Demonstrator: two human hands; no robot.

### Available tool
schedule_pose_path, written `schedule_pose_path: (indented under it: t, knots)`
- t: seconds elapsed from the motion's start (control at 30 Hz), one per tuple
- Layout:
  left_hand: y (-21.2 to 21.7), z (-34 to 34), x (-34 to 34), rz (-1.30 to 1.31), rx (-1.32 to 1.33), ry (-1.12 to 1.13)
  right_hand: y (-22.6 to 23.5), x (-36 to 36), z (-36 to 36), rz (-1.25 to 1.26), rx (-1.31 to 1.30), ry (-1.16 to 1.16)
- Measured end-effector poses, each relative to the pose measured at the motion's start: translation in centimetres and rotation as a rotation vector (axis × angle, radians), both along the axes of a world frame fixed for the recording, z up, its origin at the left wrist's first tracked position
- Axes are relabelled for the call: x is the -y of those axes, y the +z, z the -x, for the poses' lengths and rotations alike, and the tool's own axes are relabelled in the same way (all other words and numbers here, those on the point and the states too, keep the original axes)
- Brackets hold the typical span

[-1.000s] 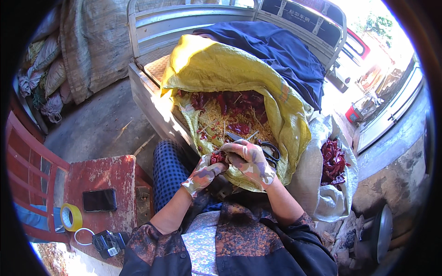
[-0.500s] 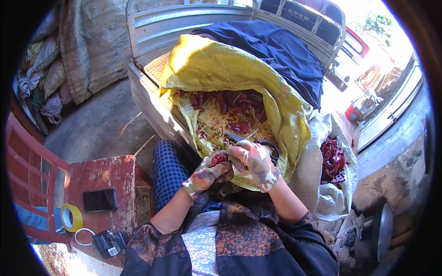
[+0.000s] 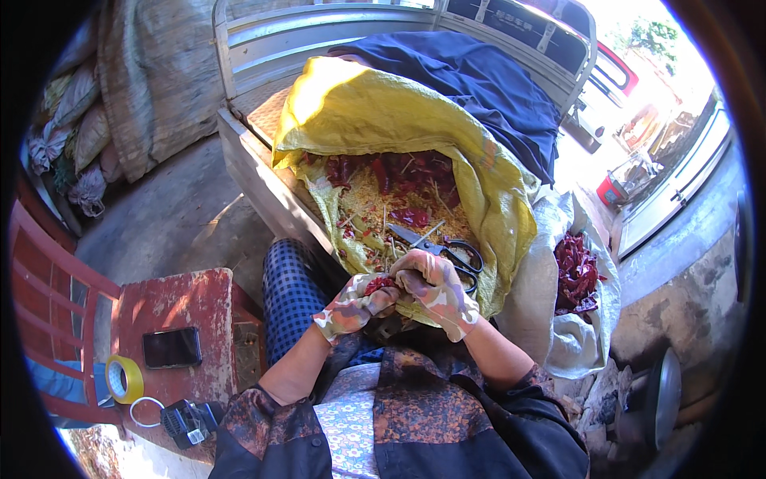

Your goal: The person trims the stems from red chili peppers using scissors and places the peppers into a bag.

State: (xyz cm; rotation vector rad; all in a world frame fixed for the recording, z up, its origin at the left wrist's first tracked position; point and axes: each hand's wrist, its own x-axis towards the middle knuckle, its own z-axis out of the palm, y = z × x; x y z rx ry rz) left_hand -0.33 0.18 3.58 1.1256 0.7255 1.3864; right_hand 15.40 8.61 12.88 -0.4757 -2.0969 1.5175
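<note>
Both my hands wear camouflage-patterned gloves and meet low in front of the yellow woven sack's mouth. In my left hand (image 3: 351, 305), curled fingers hold a red dried chili (image 3: 380, 283), mostly covered by the glove. My right hand (image 3: 439, 297) is pinched closed against the left fingertips; what it grips is hidden. Just beyond it, dark-handled scissors (image 3: 437, 248) lie on the sack's contents. Inside the yellow sack (image 3: 383, 104), pale yellow seeds (image 3: 363, 199), stem bits and dark red dried chilies (image 3: 423, 172) are spread about.
At right stands a white woven sack (image 3: 531, 307) with dried red chilies (image 3: 576, 275). A worn red chair (image 3: 207, 311) at left carries a phone (image 3: 172, 348), yellow tape roll (image 3: 124, 378) and small black device (image 3: 187, 423). The metal cart bed (image 3: 271, 188) and dark blue cloth (image 3: 479, 88) lie ahead.
My right hand has drawn slightly down and left, its fingers curling tighter against the left hand. More of the scissors' handles shows now. The left hand stays nearly in place.
</note>
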Motion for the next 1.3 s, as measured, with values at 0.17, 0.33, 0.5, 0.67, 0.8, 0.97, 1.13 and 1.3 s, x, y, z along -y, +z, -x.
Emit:
schedule_pose_path:
  t: [0.17, 0.33, 0.5, 0.67, 0.8, 0.97, 1.13, 1.3]
  knots:
    - [-0.8, 0.0, 0.1, -0.029, -0.059, 0.054, -1.3, 0.5, 0.0, 0.217, 0.031, -0.074]
    - [-2.2, 0.5, 0.1, 0.093, 0.128, -0.029, -1.8, 0.4, 0.0, 0.465, 0.055, -0.057]
    - [0.2, -1.0, 0.4, 0.031, 0.053, 0.049, -1.5, 0.2, -0.3, 0.797, 0.043, -0.041]
    - [-1.0, -1.3, -0.1, -0.093, 0.012, 0.08, -0.9, -0.2, -0.1, 0.968, 0.118, -0.129]
    - [-0.8, -0.9, -0.4, 0.091, 0.346, -0.008, -2.1, -0.7, 0.3, 0.974, 0.006, -0.173]
    - [-1.2, -0.4, -0.6, 0.021, 0.309, 0.048, -4.6, -2.9, 0.1, 0.51, 0.083, -0.218]
    - [0.3, 0.4, -0.4, 0.035, 0.161, 0.112, -5.1, -5.4, 0.0, 0.786, -0.223, -0.078]
    - [1.2, 0.4, -0.2, 0.002, 0.231, 0.197, -2.2, -10.5, 0.1, -0.635, 0.375, -0.41]
